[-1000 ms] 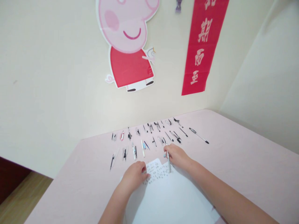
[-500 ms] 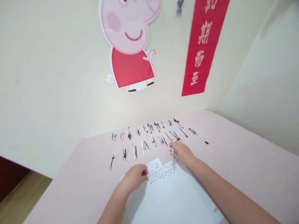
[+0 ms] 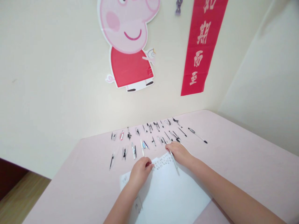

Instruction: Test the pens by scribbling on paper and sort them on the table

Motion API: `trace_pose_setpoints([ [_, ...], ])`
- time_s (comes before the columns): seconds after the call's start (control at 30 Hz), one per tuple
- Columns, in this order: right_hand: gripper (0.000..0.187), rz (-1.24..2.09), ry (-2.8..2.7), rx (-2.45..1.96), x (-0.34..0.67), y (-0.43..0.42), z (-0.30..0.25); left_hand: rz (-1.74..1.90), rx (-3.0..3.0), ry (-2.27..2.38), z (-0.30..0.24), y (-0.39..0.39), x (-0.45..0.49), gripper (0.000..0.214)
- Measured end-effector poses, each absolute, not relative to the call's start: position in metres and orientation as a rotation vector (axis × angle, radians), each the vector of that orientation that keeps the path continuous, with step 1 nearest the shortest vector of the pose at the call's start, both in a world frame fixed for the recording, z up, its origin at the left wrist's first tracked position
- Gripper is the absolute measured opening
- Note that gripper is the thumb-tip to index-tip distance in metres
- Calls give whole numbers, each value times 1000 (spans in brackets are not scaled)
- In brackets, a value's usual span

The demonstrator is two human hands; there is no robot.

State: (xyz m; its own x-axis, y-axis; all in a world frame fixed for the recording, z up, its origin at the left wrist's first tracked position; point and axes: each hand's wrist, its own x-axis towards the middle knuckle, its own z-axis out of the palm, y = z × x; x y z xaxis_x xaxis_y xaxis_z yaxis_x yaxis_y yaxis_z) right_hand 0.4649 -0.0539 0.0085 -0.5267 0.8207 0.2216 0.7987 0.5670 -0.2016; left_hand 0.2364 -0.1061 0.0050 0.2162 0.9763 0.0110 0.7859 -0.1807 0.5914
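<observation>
My right hand is closed round a slim white pen, which slants with its lower end toward me over the paper. Below it lies a white sheet of paper with rows of small handwritten characters along its far edge. My left hand has its fingers curled together at the sheet's far left edge, pinching the paper. Beneath the sheet, another paper with some writing shows at the left. Just beyond my left fingertips lies a cream-white pen.
Two rows of pens, caps and refills lie across the pink table, among them a red-and-white pen. A clear pen with a black tip lies at the right. A pig cutout and a red banner hang on the wall.
The upper sheet has shifted and turned, uncovering more of the paper beneath at the left. My left hand has moved up and right. The pen in my right hand has tilted, its lower end toward me.
</observation>
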Motion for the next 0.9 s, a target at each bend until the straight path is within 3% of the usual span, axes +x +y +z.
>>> trace_pose_setpoints([
  [0.37, 23, 16, -2293, -1382, 499, -32, 15, 537, 1967, 1672, -5, -102, 229, 24],
  [0.47, 29, 245, -2079, -1292, 482, -47, 15, 556, 1968, 1682, -7, -103, 233, 21],
  [0.63, 41, 946, -1767, -1319, 439, -73, -3, 596, 1985, 1643, -11, -105, 238, 23],
  [0.73, 27, 1119, -1742, -1310, 422, -75, -13, 609, 2061, 1568, -11, -107, 239, 25],
  [0.9, 7, 1087, -1736, -1338, 413, -66, -21, 579, 2164, 1462, -7, -109, 239, 22],
])
